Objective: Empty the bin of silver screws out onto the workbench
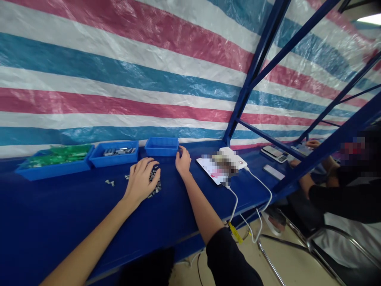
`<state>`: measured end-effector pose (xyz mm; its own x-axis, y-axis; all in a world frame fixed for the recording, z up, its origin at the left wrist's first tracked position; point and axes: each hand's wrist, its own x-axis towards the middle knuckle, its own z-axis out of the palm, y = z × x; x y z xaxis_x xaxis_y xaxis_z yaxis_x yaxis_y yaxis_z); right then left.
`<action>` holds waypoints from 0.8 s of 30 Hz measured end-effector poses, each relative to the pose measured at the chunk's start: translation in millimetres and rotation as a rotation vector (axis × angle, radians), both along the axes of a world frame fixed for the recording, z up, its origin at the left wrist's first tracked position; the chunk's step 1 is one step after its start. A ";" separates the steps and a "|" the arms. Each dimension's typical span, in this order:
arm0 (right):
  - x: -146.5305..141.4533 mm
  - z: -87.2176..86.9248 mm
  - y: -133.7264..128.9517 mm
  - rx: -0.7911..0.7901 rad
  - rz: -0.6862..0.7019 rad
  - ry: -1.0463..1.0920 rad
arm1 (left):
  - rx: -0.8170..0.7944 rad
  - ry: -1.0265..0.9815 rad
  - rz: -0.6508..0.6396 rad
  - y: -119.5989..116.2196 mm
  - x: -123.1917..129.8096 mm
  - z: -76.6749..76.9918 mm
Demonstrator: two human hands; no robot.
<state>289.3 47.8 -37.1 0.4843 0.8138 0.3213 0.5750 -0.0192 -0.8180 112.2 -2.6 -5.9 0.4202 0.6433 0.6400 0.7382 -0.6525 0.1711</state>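
My left hand rests palm down over a pile of small dark screws on the blue table, its fingers spread. A few loose screws lie to its left. My right hand is at the right end of a small blue bin that looks empty, fingertips near its corner; whether they touch or grip it is unclear. Left of that bin, another blue bin holds metal pieces. A larger blue bin at the far left contains green plastic bags.
A phone and a white device with white cables lie right of my right hand. Blue metal posts rise behind them. Further right are a scale, another phone and a seated person. A striped sheet hangs behind the table.
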 end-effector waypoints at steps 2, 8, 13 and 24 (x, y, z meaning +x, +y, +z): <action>-4.6 4.0 -5.1 0.035 0.022 -0.095 | 0.028 -0.033 0.081 5.2 -7.9 4.7; -16.9 8.7 -14.5 -0.042 0.166 -0.312 | 0.006 -0.153 0.269 16.4 -31.7 7.8; -15.3 6.2 -8.9 -0.059 0.202 -0.313 | -0.040 -0.176 0.264 22.0 -34.2 2.1; 4.4 78.3 -147.1 0.316 0.254 -0.093 | 0.025 -0.083 0.062 24.1 -22.9 0.4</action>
<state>293.6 -99.3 41.3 0.2381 0.7578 0.6075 0.6006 0.3767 -0.7052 89.3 21.5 -5.5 0.3252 0.6500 0.6868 0.7613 -0.6108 0.2176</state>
